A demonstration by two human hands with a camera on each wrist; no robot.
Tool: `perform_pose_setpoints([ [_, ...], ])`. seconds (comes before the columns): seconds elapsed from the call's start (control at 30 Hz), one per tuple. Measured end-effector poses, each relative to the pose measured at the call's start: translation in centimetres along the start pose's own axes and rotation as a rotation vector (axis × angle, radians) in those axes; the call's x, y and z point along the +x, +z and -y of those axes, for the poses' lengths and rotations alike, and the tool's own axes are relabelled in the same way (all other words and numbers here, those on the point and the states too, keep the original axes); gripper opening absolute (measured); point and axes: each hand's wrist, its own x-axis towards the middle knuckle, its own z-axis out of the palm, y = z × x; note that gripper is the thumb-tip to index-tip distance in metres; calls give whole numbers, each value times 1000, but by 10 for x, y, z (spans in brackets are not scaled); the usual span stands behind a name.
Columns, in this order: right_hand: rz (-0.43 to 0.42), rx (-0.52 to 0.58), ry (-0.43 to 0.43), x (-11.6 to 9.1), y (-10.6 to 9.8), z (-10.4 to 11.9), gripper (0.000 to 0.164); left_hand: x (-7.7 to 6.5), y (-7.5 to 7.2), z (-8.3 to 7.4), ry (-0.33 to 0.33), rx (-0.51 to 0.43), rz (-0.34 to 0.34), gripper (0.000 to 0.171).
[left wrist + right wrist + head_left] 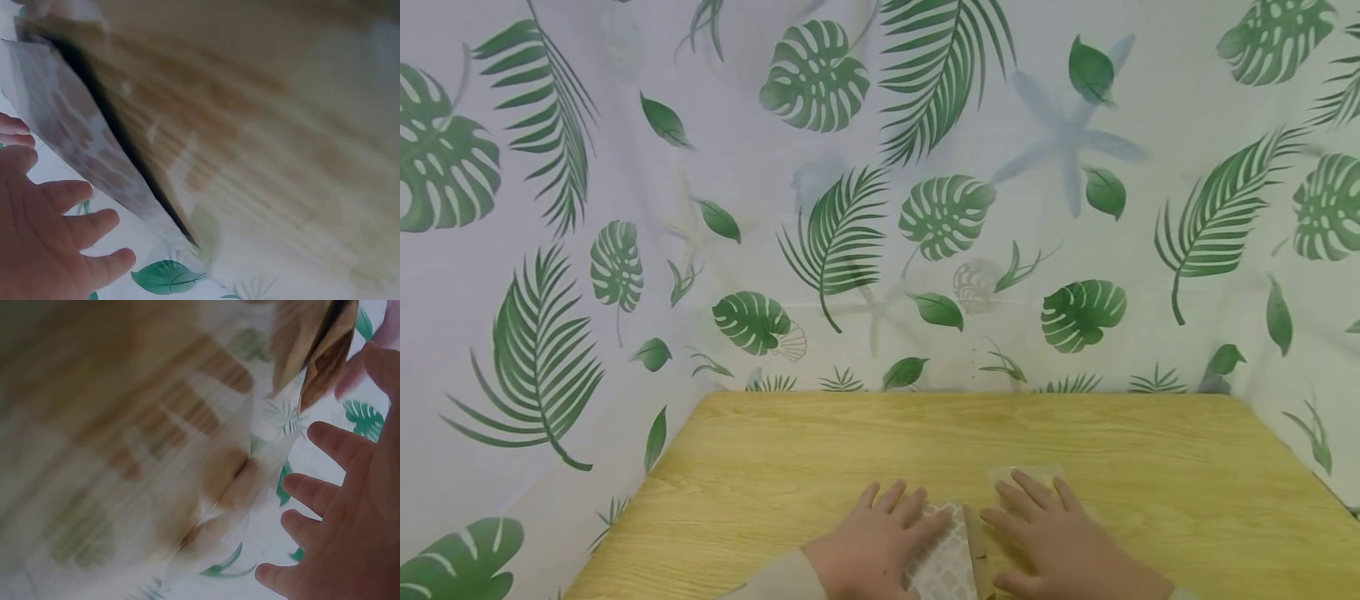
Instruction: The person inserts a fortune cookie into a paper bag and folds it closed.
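Note:
Fingers spread, my left hand [876, 542] lies over the left side of a folded paper bag [946, 567] with a white-and-tan lattice print, its thumb across the print. Brown paper [328, 365] shows along the bag's right side. In the left wrist view the same printed face [75, 112] slants past my fingertips, with a dark gap along its edge. My right hand [1052, 533] is spread flat to the right of the bag, over a thin see-through packet [1000, 474] whose far edge shows past the fingers. Its clear film [265, 465] stands slightly raised in the right wrist view.
A wood-grain table [850, 433] carries both things near its front edge. White sheeting [737, 150] with green leaf prints rises at the back and along both sides of the table.

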Motion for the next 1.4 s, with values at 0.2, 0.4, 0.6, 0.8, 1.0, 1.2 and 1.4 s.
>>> perform_pose_setpoints([
  [0.2,59,7,-12,9,10,4,71,3,0,2,1,-57,28,107],
  [0.4,95,31,-11,11,11,6,74,5,0,4,17,-118,64,108],
  [0.6,204,-8,9,14,5,10,85,6,-1,3,14,-128,60,109],
  [0.8,216,8,22,15,6,11,87,6,-1,2,15,-110,31,109],
  [1.0,202,16,13,15,6,10,87,6,0,6,7,-116,46,108],
  [1.2,201,12,19,14,7,10,84,7,3,9,-2,-133,48,105],
  [1.4,217,14,38,15,4,11,80,6,3,10,13,-147,4,103],
])
